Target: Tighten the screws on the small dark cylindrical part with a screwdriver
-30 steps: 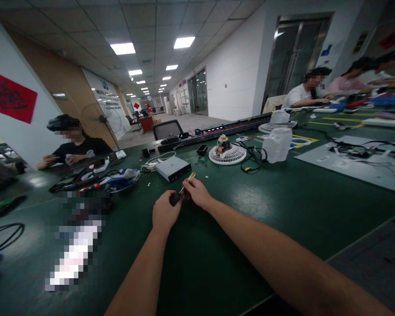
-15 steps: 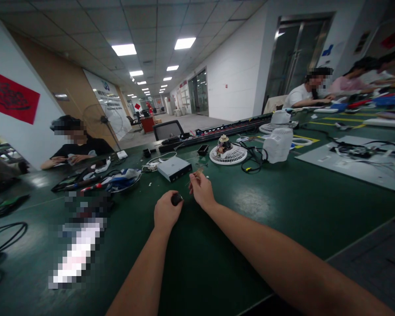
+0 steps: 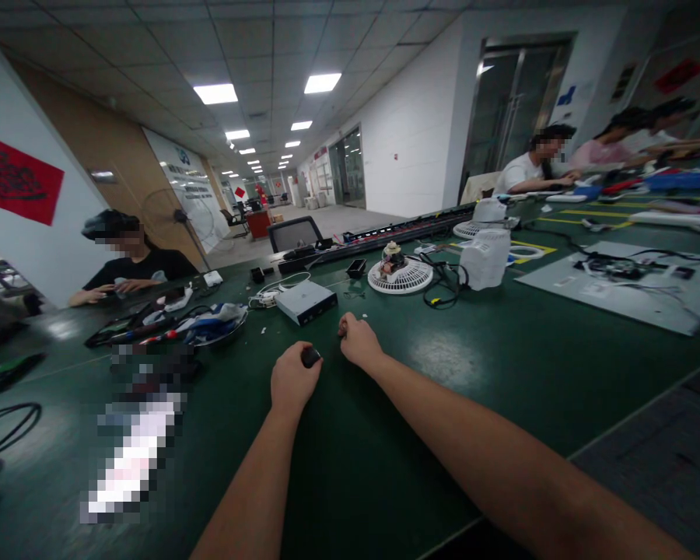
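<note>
Our left hand is closing its grip around a small black part, our fingers hiding much of it. Our right hand, at two o'clock from it, is curling tight; we are not managing to tell whether its grip is holding anything. Our hands, meeting a second ago, are now standing apart. An optical drive is sitting at twelve o'clock, while bare table is stretching toward its edge at four.

Office interior in use as an electronics workshop: the long green bench carries a slotted white housing with exposed innards; ceiling light panels, glass doors and a mesh-backed chair indicate the office.
</note>
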`<move>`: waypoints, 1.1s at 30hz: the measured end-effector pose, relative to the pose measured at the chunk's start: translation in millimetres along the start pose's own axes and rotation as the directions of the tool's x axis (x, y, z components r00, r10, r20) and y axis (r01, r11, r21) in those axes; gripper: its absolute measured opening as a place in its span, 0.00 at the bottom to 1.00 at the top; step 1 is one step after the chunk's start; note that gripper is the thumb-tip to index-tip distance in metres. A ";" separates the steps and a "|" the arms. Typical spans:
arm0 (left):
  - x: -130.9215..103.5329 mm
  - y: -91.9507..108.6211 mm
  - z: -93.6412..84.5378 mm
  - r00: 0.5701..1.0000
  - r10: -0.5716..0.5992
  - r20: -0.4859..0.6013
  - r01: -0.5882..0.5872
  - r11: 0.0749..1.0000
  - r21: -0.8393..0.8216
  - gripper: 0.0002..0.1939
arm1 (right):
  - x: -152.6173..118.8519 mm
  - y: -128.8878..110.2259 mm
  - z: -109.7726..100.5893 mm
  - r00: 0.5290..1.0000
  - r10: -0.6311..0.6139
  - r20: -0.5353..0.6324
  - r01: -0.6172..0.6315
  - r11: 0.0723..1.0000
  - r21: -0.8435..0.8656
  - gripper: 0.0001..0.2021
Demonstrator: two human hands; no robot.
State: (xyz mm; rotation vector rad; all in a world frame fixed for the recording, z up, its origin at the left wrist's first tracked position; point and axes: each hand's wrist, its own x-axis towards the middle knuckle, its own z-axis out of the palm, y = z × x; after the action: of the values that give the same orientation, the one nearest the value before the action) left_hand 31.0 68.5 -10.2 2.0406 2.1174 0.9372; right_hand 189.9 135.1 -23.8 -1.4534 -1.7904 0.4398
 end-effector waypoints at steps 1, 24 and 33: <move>0.0 0.2 -0.3 1.000 -0.001 0.004 0.001 1.000 -0.002 0.15 | 0.3 0.3 1.5 1.000 -0.014 0.012 0.013 0.999 0.034 0.15; -0.7 1.9 -2.1 0.999 0.026 0.025 -0.025 0.998 -0.059 0.13 | -4.4 -19.0 19.8 0.988 0.029 0.154 -0.155 0.332 0.931 0.26; -2.6 2.6 -2.8 0.997 0.044 -0.069 -0.049 0.997 -0.061 0.14 | -4.3 -18.9 21.0 0.982 0.060 0.181 -0.191 0.332 0.924 0.27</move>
State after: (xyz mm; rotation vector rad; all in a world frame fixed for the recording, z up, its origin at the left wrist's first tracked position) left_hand 32.4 65.0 -7.7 2.0650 2.0526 1.0805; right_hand 162.0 129.8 -25.8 -0.6699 -1.0518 1.4118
